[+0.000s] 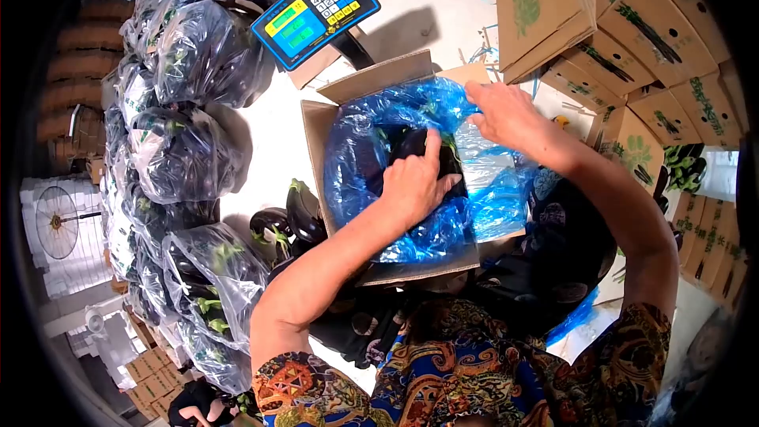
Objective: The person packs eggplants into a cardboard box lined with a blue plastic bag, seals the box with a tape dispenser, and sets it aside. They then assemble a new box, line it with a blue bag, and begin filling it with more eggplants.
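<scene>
An open cardboard box (314, 150) lined with a blue plastic bag (348, 130) is in front of me. Dark eggplants (406, 147) show inside the liner. My left hand (415, 186) rests over them, index finger stretched out, thumb apart and the other fingers partly bent. At the box's far right corner, my right hand (506, 117) pinches the edge of the blue plastic. Part of the liner hangs over the right flap. Several loose eggplants (304, 213) lie on the floor left of the box, close to my left forearm.
A digital scale display (316, 14) stands beyond the box. Clear bags of eggplants (186, 154) are heaped along the left. Printed cardboard cartons (656, 24) are stacked at the right. A fan (59, 221) is at far left, and another person (202, 405) crouches at bottom left.
</scene>
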Available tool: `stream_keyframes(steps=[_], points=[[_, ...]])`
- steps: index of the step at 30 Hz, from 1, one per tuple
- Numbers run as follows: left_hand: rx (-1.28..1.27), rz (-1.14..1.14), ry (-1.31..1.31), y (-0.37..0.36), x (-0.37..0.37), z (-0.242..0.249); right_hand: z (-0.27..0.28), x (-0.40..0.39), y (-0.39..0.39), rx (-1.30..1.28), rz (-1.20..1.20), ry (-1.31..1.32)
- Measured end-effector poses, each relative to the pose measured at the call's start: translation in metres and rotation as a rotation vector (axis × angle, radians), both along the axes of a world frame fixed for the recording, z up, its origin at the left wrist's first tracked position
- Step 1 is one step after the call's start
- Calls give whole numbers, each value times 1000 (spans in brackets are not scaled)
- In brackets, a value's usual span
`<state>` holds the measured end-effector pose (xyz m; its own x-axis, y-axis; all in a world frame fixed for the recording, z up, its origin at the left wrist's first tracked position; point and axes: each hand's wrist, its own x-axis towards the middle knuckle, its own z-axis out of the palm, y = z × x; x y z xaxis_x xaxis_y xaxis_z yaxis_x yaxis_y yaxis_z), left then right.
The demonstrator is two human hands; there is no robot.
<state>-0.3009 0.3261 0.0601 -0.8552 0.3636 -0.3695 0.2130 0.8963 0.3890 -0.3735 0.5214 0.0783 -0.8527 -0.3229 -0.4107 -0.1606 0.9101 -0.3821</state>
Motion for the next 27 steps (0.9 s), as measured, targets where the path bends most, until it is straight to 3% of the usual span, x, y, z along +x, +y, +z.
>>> stream_keyframes(steps=[2, 3, 4, 5, 9, 10, 11, 15, 27], points=[[58, -21, 33, -6, -7, -1, -11, 8, -2, -60, 40, 313], [291, 57, 110, -15, -8, -16, -16, 13, -4, -92, 60, 468], [368, 60, 222, -26, -13, -22, -18, 14, -6, -87, 84, 527], [444, 59, 332, -38, -18, -27, -23, 17, -7, -88, 100, 518], [127, 63, 345, -67, -38, -45, -40, 16, -12, -156, 114, 355], [267, 135, 66, -60, -46, -30, -31, 16, -17, -163, 83, 244], [143, 237, -337, -54, -52, -13, -26, 16, -21, -166, 48, 131], [313, 200, -240, -57, -50, -36, -29, 31, -42, -6, 230, 261], [144, 156, -221, -52, -49, -16, -17, 29, -52, 86, 194, 209]])
